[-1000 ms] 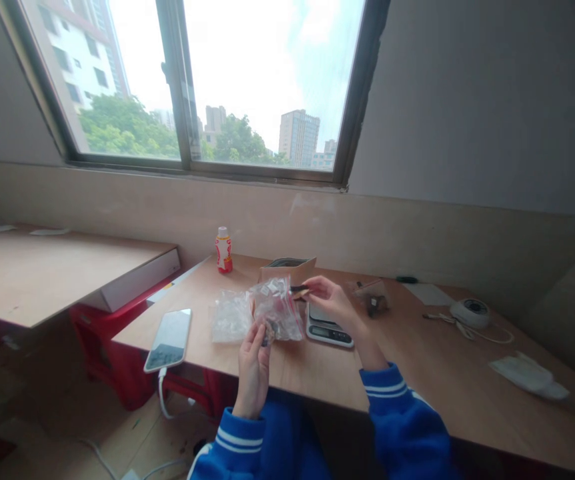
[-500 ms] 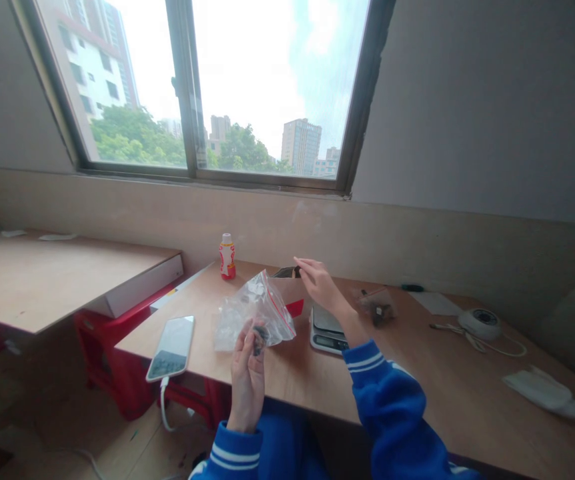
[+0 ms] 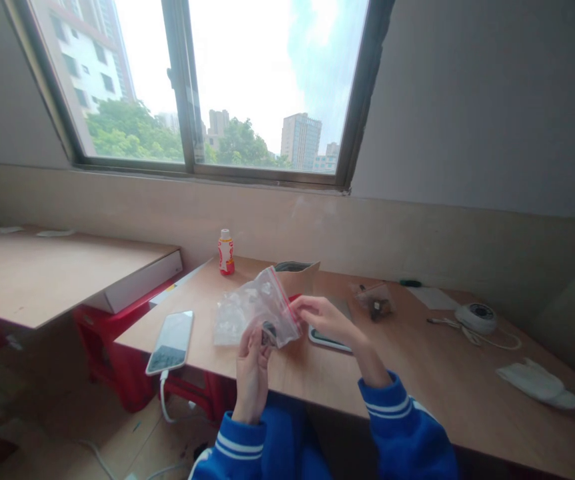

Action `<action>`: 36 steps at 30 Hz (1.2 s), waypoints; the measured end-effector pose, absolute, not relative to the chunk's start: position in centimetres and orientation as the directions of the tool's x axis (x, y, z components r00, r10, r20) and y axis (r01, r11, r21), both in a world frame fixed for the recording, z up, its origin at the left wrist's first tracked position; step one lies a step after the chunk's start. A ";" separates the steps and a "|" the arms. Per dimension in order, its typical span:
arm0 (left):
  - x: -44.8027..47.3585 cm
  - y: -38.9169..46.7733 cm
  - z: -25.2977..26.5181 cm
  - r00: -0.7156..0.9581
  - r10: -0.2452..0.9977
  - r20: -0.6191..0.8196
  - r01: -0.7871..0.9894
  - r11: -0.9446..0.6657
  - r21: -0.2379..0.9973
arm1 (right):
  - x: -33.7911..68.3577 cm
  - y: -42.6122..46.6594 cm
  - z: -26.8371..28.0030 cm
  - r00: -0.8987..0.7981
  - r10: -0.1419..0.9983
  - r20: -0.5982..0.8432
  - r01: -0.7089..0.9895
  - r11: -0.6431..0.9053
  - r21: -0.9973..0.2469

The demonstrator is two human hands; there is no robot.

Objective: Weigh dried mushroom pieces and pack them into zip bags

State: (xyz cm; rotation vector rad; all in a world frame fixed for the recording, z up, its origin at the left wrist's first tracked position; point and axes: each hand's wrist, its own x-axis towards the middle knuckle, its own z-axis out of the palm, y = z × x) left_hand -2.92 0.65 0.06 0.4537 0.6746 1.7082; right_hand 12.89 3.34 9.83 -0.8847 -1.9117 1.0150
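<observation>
A clear zip-lock bag with a red seal line lies tilted over the table, its mouth facing right. My left hand is closed on the bag's near lower side, where a small dark item shows by the fingertips; I cannot tell what it is. At the red-lined mouth, the fingers of my right hand pinch the bag's edge; anything else between them is hidden. Behind the bag stands an open brown pouch with a dark inside. Partly under my right hand is a kitchen scale.
A red-and-white bottle stands at the back left. A phone with a white cable rests at the left corner. Rightward lie a small bag of dark parts, a white dome camera with its cable, and a crumpled white wrapper.
My right hand has come down from above the brown pouch to the mouth of the zip-lock bag. The bag's mouth has shifted slightly right. My left hand keeps its hold.
</observation>
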 end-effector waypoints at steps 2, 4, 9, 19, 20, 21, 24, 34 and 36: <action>-2.7 0.5 -0.1 -0.263 0.963 -0.063 -0.673 -0.136 0.727 | 12.7 2.8 9.0 -0.491 0.827 0.274 0.170 0.400 -0.901; -2.4 0.4 0.0 -0.303 0.953 -0.024 -0.592 -0.168 0.788 | 12.5 2.8 8.1 -0.506 0.824 0.255 0.155 0.377 -0.913; -2.4 0.5 0.3 -0.348 0.933 0.094 -0.495 -0.268 0.827 | 11.8 3.3 6.4 -0.520 0.829 0.208 0.239 0.374 -0.896; -4.6 1.3 -0.4 -0.387 0.922 0.012 -0.620 -0.270 0.737 | 14.8 3.8 8.9 -0.327 0.876 0.355 0.197 0.430 -0.881; -4.9 1.5 -0.5 -0.426 0.905 -0.015 -0.648 -0.293 0.703 | 15.2 4.3 9.7 -0.215 0.881 0.421 0.209 0.462 -0.862; -5.2 1.6 -0.5 -0.453 0.891 -0.037 -0.668 -0.312 0.675 | 15.5 4.9 10.5 -0.069 0.863 0.500 0.228 0.502 -0.834; -5.9 1.8 -0.3 -0.495 0.867 -0.060 -0.686 -0.348 0.639 | 15.4 7.2 12.3 0.318 0.642 0.698 0.316 0.622 -0.717; -6.0 1.2 0.4 -0.480 0.877 0.005 -0.670 -0.370 0.644 | 13.9 6.6 11.8 0.017 0.691 0.723 0.557 0.593 -0.581; -5.7 1.0 0.6 -0.455 0.888 0.062 -0.649 -0.378 0.660 | 13.4 5.1 11.5 -0.007 0.761 0.649 0.495 0.566 -0.659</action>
